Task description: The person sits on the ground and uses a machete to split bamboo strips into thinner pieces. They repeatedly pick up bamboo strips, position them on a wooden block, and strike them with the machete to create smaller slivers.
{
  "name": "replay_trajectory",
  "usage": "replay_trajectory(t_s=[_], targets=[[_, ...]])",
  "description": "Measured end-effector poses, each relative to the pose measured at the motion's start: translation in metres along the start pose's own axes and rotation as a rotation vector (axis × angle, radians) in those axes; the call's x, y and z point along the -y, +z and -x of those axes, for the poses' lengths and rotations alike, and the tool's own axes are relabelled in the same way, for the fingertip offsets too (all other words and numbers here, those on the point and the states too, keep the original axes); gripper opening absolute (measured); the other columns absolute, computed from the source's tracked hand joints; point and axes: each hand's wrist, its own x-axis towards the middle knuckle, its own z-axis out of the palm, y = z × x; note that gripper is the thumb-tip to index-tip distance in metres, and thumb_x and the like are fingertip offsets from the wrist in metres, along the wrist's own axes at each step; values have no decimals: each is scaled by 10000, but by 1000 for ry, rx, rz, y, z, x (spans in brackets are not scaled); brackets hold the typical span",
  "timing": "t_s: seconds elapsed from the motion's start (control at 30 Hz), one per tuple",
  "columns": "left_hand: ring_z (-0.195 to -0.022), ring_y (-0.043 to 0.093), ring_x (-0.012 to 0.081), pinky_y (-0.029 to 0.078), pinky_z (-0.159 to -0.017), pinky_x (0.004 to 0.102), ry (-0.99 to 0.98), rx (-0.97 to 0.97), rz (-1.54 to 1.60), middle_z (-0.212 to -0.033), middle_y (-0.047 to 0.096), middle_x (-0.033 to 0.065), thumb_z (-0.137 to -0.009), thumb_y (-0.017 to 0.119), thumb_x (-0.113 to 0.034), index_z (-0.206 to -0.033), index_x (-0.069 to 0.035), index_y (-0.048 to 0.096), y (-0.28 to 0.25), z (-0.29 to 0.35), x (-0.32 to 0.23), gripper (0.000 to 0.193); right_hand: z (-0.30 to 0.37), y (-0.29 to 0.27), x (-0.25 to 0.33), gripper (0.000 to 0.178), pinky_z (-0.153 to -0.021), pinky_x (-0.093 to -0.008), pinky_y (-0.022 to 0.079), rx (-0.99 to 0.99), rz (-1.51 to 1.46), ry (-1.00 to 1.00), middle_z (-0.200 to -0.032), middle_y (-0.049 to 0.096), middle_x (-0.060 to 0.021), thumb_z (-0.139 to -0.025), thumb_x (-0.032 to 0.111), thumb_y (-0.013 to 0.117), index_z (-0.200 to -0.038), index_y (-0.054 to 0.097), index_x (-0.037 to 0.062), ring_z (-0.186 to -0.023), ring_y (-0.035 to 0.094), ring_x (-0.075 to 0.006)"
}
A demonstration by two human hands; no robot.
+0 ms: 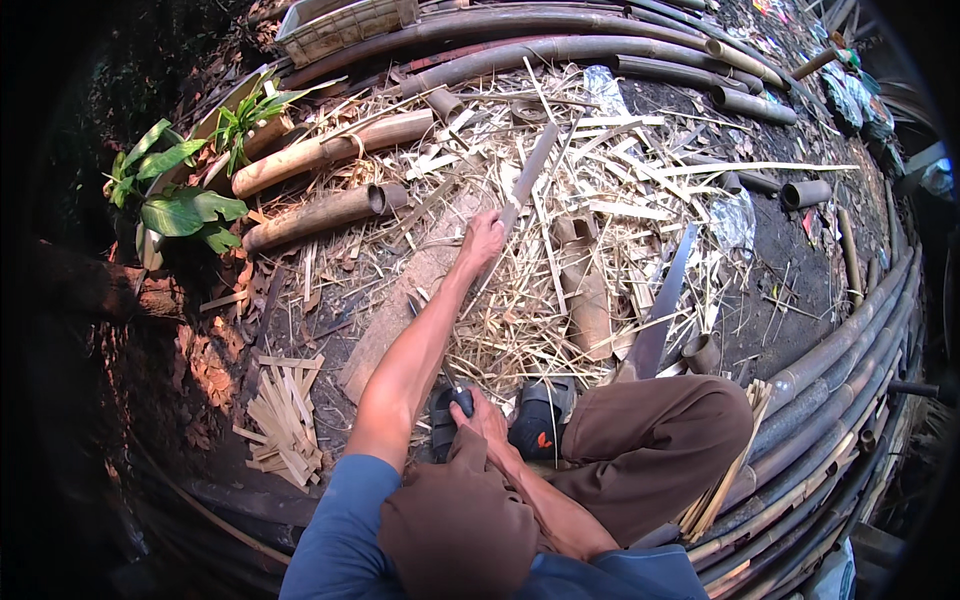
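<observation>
My left hand reaches forward, its fingers wrapped round a long split bamboo strip that slants away to the upper right. Close to my body, my right hand is closed on the dark handle of a knife. Part of the knife's blade is hidden behind my left forearm. Beneath the bamboo strip lies a flat wooden board, with thin bamboo shavings heaped beside it.
A handsaw stands among shavings by my right knee. Short bamboo tubes lie ahead. Cut slats are piled at left. Long bamboo poles line the right side, more poles the back. A crate and green plants stand far left.
</observation>
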Motion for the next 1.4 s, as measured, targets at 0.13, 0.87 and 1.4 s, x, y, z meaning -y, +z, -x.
replay_trajectory(t_s=[0.13,0.87,1.4], targets=[[-963,601,159,495,-844,282,152,-123,688,-1084,647,98,-938,616,-246,-1252,44,559,-63,55,4,432,-3,-22,32,443,-730,-435,502,-151,-166,4,-823,671,-184,-870,393,607,-1153,594,53,-785,664,-339],[-851,634,74,508,-785,235,380,-587,374,-952,721,31,-869,738,-96,-1089,-2,679,-172,231,-18,246,114,-125,196,374,-573,-324,430,-107,-81,-735,-685,524,-72,-1042,297,410,-1328,464,63,-603,532,-159],[-650,615,110,480,-591,282,561,-533,127,-738,681,74,-848,722,-74,-970,-18,690,-147,248,-33,138,118,-124,232,386,-529,-285,416,268,-356,-397,-667,469,-15,-1055,326,378,-1335,451,69,-559,473,-108]])
